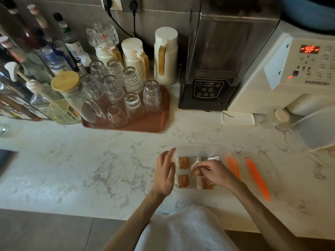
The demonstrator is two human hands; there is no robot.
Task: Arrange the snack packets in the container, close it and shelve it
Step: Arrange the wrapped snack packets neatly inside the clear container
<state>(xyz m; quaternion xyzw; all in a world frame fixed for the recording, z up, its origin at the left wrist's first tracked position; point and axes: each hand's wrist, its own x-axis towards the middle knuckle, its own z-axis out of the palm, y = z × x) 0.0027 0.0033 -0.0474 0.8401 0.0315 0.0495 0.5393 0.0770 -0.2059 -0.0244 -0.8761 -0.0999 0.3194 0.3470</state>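
A clear plastic container (199, 148) sits on the marble counter in front of me. Several brown and white snack packets (183, 162) lie flat inside it in rows. My right hand (212, 172) reaches into the container and pinches one packet (196, 171) between thumb and fingers, above the others. My left hand (165, 173) rests against the container's left wall with its fingers apart, holding nothing. The clear lid with orange clips (257, 175) lies on the counter just right of the container.
A brown tray (154, 124) of upturned glasses stands behind, with bottles (45, 57) at the left and white jugs (165, 57) at the back. A black blender (217, 69) and a white appliance (299, 69) stand at the right. A small white dish (238, 118) lies near them.
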